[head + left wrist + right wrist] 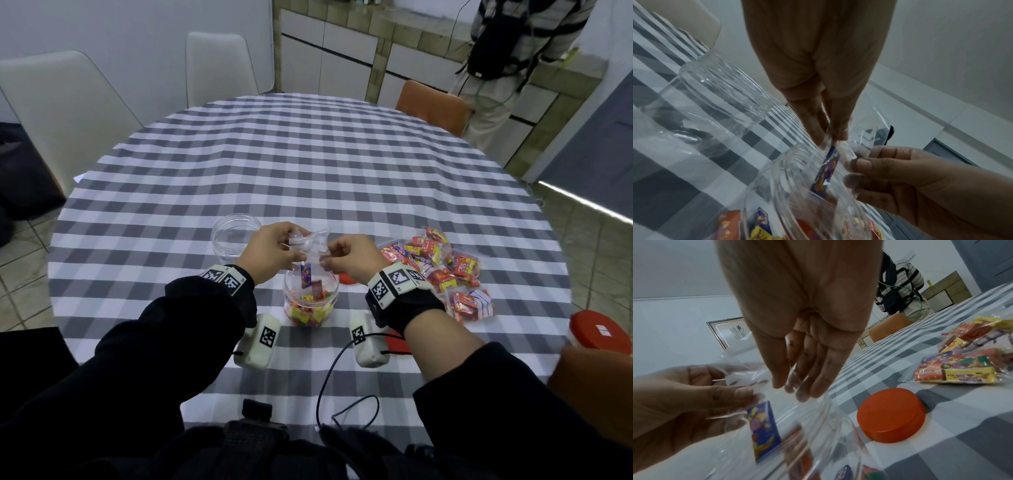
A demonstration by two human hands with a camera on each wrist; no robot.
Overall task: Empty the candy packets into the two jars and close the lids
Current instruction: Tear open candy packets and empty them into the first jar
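Both hands hold a clear plastic candy packet [310, 244] mouth-down over the near jar [310, 303], which is part full of wrapped candies. My left hand [289, 251] pinches the packet's left edge and my right hand [329, 259] pinches its right edge. A blue-purple candy [305, 274] hangs inside the packet at the jar's mouth; it also shows as a blue candy [826, 172] in the left wrist view and a blue candy [763, 426] in the right wrist view. An empty jar [232, 236] stands open behind my left hand. A red lid [892, 415] lies right of the near jar.
Several full candy packets [445, 270] lie in a pile on the checked tablecloth [308, 164] to the right. A red-lidded container [596, 337] sits at the table's right edge. Another red lid [397, 342] peeks from under my right wrist. Chairs ring the table; a person stands far right.
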